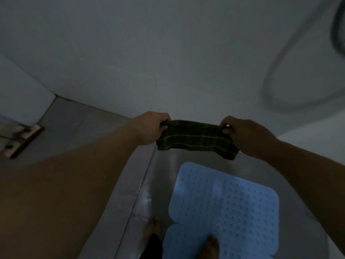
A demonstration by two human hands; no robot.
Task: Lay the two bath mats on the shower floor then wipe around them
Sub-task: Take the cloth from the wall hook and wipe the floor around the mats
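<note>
Two light blue bath mats with rows of small holes lie on the grey shower floor (pixel 160 176). The farther mat (pixel 225 195) is nearly whole in view. The nearer mat (pixel 183 242) overlaps it at the bottom edge, and a bare foot stands where they meet. Above the mats a dark green cloth (pixel 196 139) with thin pale stripes is stretched out between both hands. My left hand (pixel 149 129) grips its left end and my right hand (pixel 248 135) grips its right end, fingers curled over the top edge.
A pale wall rises just behind the hands. A grey shower hose (pixel 276 86) loops down the wall at the right. A raised sill (pixel 128 193) borders the shower floor on the left, with a second bare foot (pixel 152 228) beside it. A metal door fitting (pixel 20 139) sits far left.
</note>
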